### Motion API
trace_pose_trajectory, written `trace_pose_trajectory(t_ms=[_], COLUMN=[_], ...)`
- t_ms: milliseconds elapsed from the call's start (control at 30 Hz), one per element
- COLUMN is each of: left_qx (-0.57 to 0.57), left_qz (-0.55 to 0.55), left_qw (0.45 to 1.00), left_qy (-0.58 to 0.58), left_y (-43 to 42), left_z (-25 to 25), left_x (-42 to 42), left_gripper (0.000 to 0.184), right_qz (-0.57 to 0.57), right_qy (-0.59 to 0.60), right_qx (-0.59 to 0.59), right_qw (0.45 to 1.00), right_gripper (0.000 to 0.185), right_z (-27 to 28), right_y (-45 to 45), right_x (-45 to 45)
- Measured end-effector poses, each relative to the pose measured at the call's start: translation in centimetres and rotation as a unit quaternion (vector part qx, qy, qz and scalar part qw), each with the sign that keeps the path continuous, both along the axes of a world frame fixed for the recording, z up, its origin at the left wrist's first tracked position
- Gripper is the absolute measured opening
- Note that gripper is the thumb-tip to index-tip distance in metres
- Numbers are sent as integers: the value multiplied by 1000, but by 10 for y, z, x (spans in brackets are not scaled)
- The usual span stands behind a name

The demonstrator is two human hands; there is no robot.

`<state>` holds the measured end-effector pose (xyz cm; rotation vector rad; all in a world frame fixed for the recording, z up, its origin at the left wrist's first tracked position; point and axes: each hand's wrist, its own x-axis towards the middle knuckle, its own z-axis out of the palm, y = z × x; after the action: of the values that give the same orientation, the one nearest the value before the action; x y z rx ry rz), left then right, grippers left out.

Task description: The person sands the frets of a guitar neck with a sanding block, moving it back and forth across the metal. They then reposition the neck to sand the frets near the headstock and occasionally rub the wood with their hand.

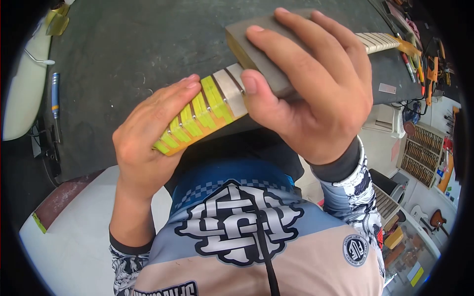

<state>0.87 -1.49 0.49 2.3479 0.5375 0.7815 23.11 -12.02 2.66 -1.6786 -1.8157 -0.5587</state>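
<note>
A guitar neck (377, 42) lies slantwise across the dark bench, its frets running crosswise. Yellow-green masking tape (201, 114) covers the spaces between several frets at the near left end; farther along, bare pale fingerboard shows. My left hand (153, 116) is closed around the taped end, fingers over the top edge. In my right hand (316, 79) is a grey-brown sanding block (241, 43), gripped with the thumb at its near edge and the fingers spread over its top. The block sits over the middle of the neck and hides that stretch; its underside is out of sight.
The dark bench top (133, 39) spreads beyond the neck. A blue-handled screwdriver (55, 96) lies at left beside a pale curved panel (27, 89). Pens and tools (422, 71) crowd the right edge, near a small metal plate (387, 88). A wooden rack (419, 153) stands lower right.
</note>
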Motion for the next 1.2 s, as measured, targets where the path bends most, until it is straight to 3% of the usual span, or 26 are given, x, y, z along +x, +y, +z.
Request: trace_pose_trajectory(t_ms=[167, 367, 567, 800, 967, 1100, 1200], left_qx=[17, 3, 8, 22, 11, 25, 16], left_qz=[-5, -6, -6, -2, 5, -2, -2], left_qw=[1000, 1000, 1000, 1000, 1000, 1000, 1000], left_qy=[4, 4, 5, 12, 3, 9, 15], left_y=[-1, -1, 0, -2, 0, -1, -1], left_z=[0, 0, 0, -1, -2, -1, 0], left_x=[0, 0, 0, 0, -1, 0, 0], left_gripper=[45, 46, 48, 47, 48, 47, 47], right_qz=[-9, -19, -41, -30, -28, -14, -17], right_qy=[2, -16, -9, 28, 5, 0, 5], right_qx=[-51, -17, -74, 13, -72, 1, -50], right_qw=[999, 1000, 996, 999, 997, 1000, 999], right_gripper=[41, 39, 42, 32, 39, 38, 39], right_z=[7, 5, 9, -3, 13, -1, 13], right_y=[-46, -3, -46, -5, -44, -4, -25], right_x=[-11, -8, -15, -10, -16, -4, -6])
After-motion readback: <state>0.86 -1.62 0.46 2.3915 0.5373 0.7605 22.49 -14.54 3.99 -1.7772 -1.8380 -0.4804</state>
